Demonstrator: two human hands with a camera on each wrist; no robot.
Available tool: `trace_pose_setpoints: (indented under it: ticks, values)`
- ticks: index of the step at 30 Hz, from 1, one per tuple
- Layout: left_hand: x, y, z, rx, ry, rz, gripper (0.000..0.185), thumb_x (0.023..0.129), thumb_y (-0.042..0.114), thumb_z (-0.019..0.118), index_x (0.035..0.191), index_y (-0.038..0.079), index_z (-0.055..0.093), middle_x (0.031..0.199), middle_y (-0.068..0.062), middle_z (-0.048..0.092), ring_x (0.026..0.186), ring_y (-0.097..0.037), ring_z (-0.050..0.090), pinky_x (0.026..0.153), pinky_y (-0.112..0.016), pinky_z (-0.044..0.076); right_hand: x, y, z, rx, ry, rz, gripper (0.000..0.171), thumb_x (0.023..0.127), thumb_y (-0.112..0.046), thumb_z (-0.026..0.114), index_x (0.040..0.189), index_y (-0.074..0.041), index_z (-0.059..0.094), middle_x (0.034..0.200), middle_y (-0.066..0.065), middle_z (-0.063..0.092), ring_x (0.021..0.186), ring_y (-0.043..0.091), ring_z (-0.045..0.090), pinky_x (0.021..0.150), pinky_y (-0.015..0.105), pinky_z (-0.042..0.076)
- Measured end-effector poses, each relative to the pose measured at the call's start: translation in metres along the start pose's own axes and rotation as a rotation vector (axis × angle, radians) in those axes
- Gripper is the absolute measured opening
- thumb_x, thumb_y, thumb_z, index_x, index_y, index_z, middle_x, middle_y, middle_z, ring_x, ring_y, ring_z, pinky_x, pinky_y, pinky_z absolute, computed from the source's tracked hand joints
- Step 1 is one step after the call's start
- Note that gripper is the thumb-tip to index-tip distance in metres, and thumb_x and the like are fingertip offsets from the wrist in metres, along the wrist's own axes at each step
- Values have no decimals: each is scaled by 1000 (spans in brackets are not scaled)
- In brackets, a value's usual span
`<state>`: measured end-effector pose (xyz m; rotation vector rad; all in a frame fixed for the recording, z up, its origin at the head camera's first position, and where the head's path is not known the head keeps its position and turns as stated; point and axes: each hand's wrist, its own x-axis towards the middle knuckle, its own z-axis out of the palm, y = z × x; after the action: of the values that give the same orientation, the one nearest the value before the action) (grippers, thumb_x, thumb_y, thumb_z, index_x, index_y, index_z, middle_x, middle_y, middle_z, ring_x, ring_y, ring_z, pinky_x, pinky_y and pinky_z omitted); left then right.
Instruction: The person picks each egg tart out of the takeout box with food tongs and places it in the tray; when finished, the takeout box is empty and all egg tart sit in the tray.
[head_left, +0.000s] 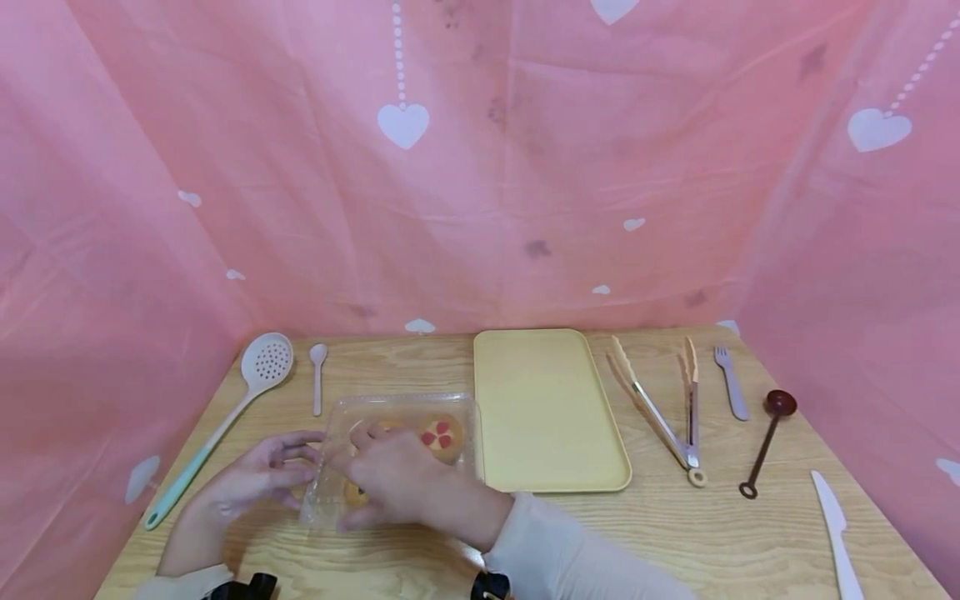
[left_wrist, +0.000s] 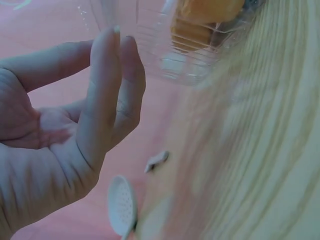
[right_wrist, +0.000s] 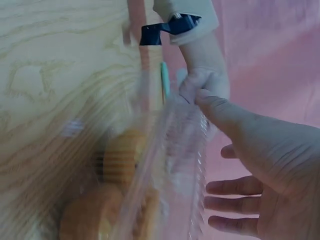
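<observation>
Spread flat, the right hand (head_left: 397, 475) pressed on the lid of the clear plastic clamshell box of round pastries (head_left: 450, 410), steadying it on the wooden table (head_left: 675, 533) at 6 o'clock. Left hand (head_left: 258, 475) touched its 9 o'clock edge, fingers straight, gripping nothing. Yellow rectangular tray (head_left: 547, 408) sat at 3 o'clock, just beside.

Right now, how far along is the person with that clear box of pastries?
Early on. Both hands work at the clear plastic box: the right hand lies across its lid and the left hand is at its left edge. The pastries remain inside. The yellow tray is bare, and the tongs lie untouched.
</observation>
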<state>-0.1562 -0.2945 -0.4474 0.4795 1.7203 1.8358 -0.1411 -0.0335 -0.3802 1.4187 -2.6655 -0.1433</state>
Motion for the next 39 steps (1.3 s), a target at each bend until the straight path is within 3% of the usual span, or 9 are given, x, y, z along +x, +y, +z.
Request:
trace_pose_setpoints:
  ticks: [6,12,15,20,22,24,29,34,39]
  values:
    - [1,-9,-5,-147,-80,33,44,102,-6,43,142,10,42,120,-7,62,107,-25,64,81,-48,59,14,-16,7,-65,-53,53,93,67,-79,70,144,-34,48,125,-1,60,107,15,54,71,26,56]
    - [4,-13,-9,-219,-142,79,46,103,-8,37,143,14,45,120,-5,62,106,-22,64,77,-38,61,25,-24,5,-117,-96,89,92,73,-73,70,150,-33,39,127,-3,61,107,17,57,61,26,57]
    - [5,-14,-11,-224,-150,87,47,104,-8,36,146,11,42,122,-7,61,108,-24,64,78,-38,61,27,-26,3,-127,-114,86,83,74,-72,71,144,-33,47,120,-4,65,99,16,59,56,25,56]
    - [2,-16,-12,-202,-125,73,49,103,-8,39,148,10,39,122,-7,61,105,-24,64,76,-38,61,33,-32,4,-142,-121,27,61,75,-67,74,125,-36,61,114,-13,66,96,9,60,75,22,55]
    - [1,-17,-12,-196,-133,82,51,102,-9,41,149,11,38,120,-7,62,102,-23,65,76,-37,61,36,-37,5,-153,-129,17,61,73,-66,76,124,-37,60,114,-17,64,98,5,60,81,20,53]
    - [1,-19,-12,-203,-160,107,54,100,-12,40,150,11,36,121,-7,63,100,-22,66,75,-36,61,39,-43,7,-143,-139,39,58,74,-63,77,123,-38,60,108,-17,65,92,4,60,71,21,56]
    - [1,-21,-13,-231,-207,137,62,97,-18,38,151,12,33,118,-5,64,92,-17,66,72,-30,60,45,-67,12,-151,-164,143,35,92,-44,68,123,-32,60,111,-9,66,101,21,65,56,36,61]
    - [1,-22,-12,-244,-202,139,65,93,-20,42,148,14,36,111,-2,65,90,-13,65,72,-27,57,50,-87,18,-252,-192,233,34,92,-38,67,123,-25,62,124,3,65,112,33,62,64,44,62]
    - [3,-21,-11,-269,-224,152,68,90,-23,41,147,14,38,111,-5,66,92,-14,65,72,-26,57,53,-93,20,-233,-216,276,37,91,-38,71,125,-29,62,125,-8,63,112,30,62,67,48,62]
